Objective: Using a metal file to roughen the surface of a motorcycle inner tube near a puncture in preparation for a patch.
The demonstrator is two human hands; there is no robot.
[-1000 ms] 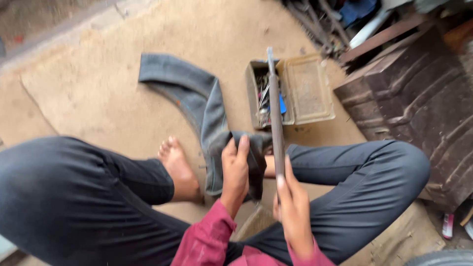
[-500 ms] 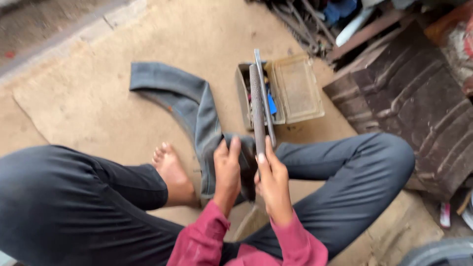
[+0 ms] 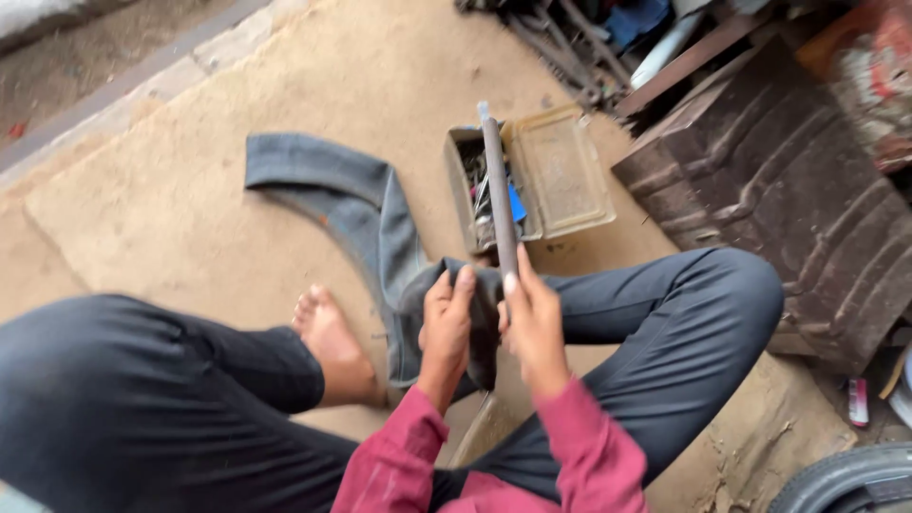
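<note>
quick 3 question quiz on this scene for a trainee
1. True or false: the left hand rests on the grey rubber tube.
2. The right hand holds: A) a hammer B) a long metal file C) a brush
3. What lies open on the floor beyond the hands?

Key:
1. True
2. B
3. A small tool box with its lid laid back, tools inside.
</note>
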